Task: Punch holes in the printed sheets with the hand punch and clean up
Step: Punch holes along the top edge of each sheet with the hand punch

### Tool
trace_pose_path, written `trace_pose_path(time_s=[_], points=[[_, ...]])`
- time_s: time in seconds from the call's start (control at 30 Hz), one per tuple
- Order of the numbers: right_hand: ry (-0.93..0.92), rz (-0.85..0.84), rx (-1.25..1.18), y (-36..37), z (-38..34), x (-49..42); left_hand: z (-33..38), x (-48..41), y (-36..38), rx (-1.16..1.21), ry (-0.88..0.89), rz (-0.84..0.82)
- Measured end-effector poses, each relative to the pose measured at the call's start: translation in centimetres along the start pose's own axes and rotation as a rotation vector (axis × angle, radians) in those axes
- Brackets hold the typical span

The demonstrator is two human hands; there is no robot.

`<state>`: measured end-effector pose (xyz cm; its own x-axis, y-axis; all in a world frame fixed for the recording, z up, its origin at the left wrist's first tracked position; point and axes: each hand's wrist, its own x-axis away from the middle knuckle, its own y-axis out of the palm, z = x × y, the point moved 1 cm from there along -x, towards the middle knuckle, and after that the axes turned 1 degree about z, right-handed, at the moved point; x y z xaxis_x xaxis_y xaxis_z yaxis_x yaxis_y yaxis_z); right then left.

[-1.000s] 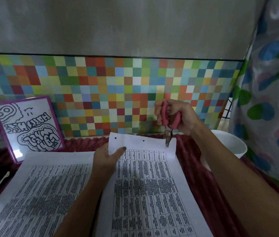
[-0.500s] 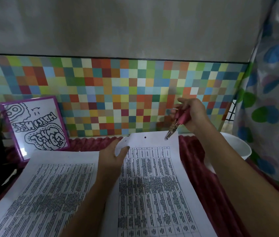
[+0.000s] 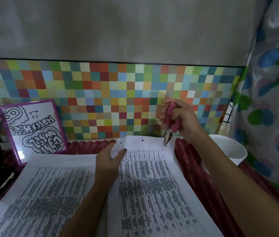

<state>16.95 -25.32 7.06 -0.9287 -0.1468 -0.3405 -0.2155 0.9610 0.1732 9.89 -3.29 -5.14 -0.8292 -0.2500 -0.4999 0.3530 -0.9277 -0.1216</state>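
Two printed sheets [image 3: 152,194], one hand punch [image 3: 172,124] — two holes [image 3: 142,140].

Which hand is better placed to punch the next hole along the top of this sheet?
Right. The right hand grips the pink hand punch, its metal tip at the top right edge of the printed sheet, past two punched holes. The left hand pinches the top left corner, steadying it.
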Motion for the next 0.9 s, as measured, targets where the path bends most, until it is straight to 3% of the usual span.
trace_pose_path(time_s=[0.1, 0.3, 0.37, 0.47, 0.53, 0.6, 0.67, 0.9], points=[[-0.044, 0.068, -0.161, -0.8, -1.0, 0.0, -0.6, -0.2, -0.1, -0.040, -0.059, -0.038], [-0.090, 0.135, -0.217, -1.0, 0.1, 0.6, -0.2, 0.1, 0.0, -0.088, -0.196, -0.035], [-0.095, 0.147, -0.257, -1.2, 0.4, 0.5, 0.8, -0.1, -0.1, -0.191, -0.129, 0.069], [-0.100, 0.157, -0.274, -1.6, 0.6, 0.4, 4.0, -1.6, 0.4, -0.493, 0.149, 0.134], [-0.096, 0.156, -0.269, -1.6, 0.4, 0.4, 6.5, -2.6, 2.3, -0.551, 0.243, -0.068], [-0.091, 0.149, -0.293, -1.5, 0.3, 0.4, 7.3, -3.4, 4.8, -0.590, 0.254, -0.336], [-0.096, 0.153, -0.311, -1.5, 0.1, 0.4, 6.9, -4.1, 6.8, -0.608, 0.264, -0.496], [-0.091, 0.183, -0.323, -1.6, 0.5, 0.5, 5.3, -5.1, 8.3, -0.457, 0.279, -0.503]])
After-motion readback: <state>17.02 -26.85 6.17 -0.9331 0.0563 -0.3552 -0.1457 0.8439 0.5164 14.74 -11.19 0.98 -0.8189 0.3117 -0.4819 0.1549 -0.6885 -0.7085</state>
